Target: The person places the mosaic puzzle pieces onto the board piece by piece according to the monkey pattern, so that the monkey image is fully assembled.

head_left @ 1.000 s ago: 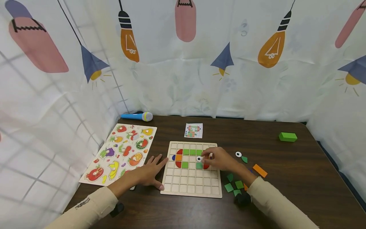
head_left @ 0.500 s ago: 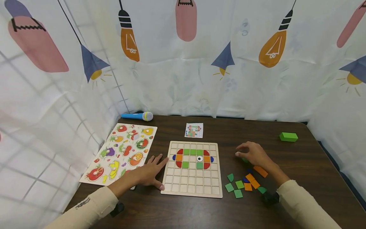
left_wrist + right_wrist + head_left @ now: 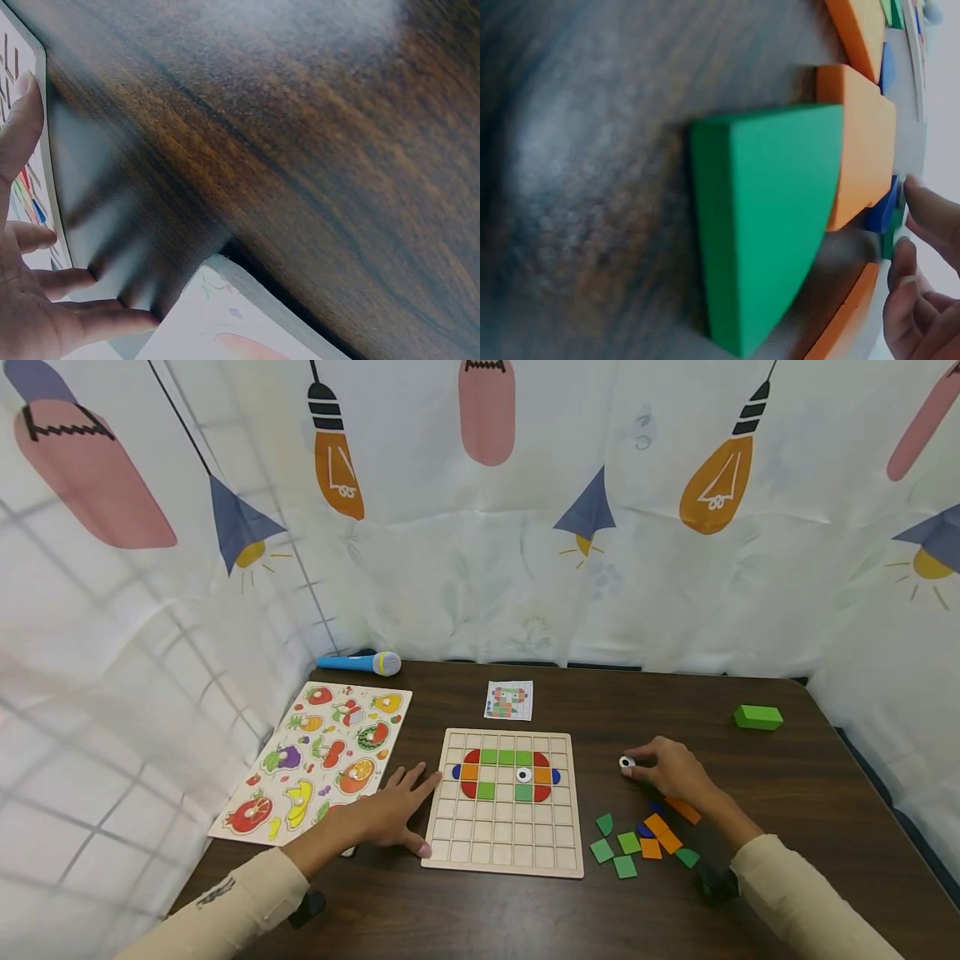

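In the head view my right hand pinches a round white eye piece with a black dot between thumb and index finger, low over the table. Fingers spread, my left hand rests at the left edge of the wooden grid board, its thumb on the lower corner. Red, green, orange and blue pieces form a shape in the board's upper part, with another eye piece among them. In the right wrist view a green curved piece lies close up, and the eye piece is hidden.
Loose green, orange and blue pieces lie right of the board. Behind it is a small pattern card. A fruit puzzle board lies left, a toy microphone at the back left, a green block at the far right.
My right hand has left the grid board, moved right to the loose eye piece and taken it between its fingers. My left hand has stayed at the board's edge.
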### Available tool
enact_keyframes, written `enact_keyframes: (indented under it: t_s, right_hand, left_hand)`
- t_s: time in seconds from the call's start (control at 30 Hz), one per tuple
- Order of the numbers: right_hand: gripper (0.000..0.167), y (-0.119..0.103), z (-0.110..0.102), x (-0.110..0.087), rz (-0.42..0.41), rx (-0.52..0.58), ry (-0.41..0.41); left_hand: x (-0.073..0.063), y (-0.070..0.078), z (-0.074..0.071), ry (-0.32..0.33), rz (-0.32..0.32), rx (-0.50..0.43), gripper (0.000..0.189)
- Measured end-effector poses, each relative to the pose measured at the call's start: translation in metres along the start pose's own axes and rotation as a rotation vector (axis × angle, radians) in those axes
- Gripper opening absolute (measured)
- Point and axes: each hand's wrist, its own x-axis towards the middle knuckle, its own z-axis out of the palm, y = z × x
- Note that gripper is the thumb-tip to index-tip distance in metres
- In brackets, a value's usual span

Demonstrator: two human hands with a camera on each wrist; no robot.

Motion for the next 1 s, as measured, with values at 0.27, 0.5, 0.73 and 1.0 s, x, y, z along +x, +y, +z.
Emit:
enact_keyframes:
  t_s: [0.27, 0.5, 0.73, 1.0]
  right_hand:
    - [0.027, -0.005, 0.002, 0.001, -0.050, 0.025, 0.045]
    - [0.021, -0.007, 0.006, 0.001, -0.098, 0.020, 0.064]
    - [0.021, -0.015, 0.011, 0.003, -0.202, 0.039, 0.050]
    - [0.025, -0.047, 0.015, 0.011, -0.334, 0.193, -0.050]
  left_hand:
    - [0.001, 0.000, -0.001, 0.006, -0.001, 0.005, 0.112]
    - [0.000, 0.001, -0.001, 0.008, -0.009, 0.008, 0.112]
    - [0.000, 0.002, -0.001, 0.005, -0.021, 0.005, 0.112]
    - [0.001, 0.001, 0.000, 0.004, -0.024, 0.002, 0.112]
